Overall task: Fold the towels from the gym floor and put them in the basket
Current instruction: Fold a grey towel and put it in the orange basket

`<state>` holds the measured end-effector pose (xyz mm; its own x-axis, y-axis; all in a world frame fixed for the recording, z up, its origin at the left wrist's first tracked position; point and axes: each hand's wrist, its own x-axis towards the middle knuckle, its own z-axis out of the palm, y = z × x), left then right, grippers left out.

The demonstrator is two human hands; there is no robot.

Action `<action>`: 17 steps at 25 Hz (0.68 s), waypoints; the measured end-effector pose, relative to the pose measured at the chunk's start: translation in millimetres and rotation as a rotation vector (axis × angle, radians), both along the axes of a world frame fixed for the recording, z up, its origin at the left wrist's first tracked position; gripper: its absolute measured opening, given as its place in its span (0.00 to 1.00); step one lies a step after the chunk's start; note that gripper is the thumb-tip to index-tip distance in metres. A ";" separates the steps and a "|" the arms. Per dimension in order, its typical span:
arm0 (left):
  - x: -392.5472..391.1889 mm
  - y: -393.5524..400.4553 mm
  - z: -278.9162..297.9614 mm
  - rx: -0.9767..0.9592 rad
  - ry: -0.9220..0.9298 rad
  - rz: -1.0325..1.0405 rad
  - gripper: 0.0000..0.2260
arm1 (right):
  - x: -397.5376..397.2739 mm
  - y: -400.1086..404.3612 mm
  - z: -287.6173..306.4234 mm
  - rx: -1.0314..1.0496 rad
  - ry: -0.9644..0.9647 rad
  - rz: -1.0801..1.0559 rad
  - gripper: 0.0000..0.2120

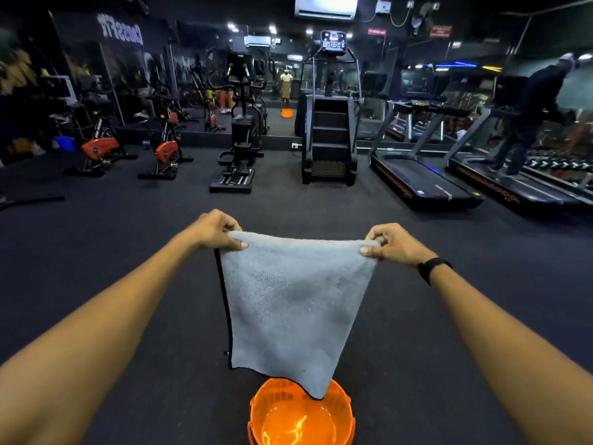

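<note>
We hold a grey towel point(295, 303) stretched by its top corners, left hand point(215, 231) and right hand point(393, 244) each pinching one, its lower edge hanging just above the orange basket point(343, 412) below us.

Operator's limbs: two bare forearms, no sleeves in view.
Left hand point(215, 231) unadorned. Right hand point(394, 244) unadorned; narrow black band-type wrist strap point(433, 268) fitted just behind it. No gloves worn.
</note>
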<state>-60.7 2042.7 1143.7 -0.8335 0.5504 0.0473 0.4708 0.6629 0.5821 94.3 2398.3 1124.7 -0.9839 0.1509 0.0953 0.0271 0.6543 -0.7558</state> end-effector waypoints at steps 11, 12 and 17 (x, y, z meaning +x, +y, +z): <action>5.9 7.8 -11.1 0.561 -0.642 0.084 0.51 | -5.2 -6.8 -18.3 -0.522 -0.135 -0.013 0.38; 5.3 7.3 -6.2 0.661 -0.677 0.113 0.47 | -6.7 -4.1 -11.1 -0.619 -0.091 -0.039 0.38; 20.5 9.0 -32.6 0.729 -0.777 0.195 0.26 | -12.0 -16.4 -12.5 -0.711 -0.064 -0.134 0.11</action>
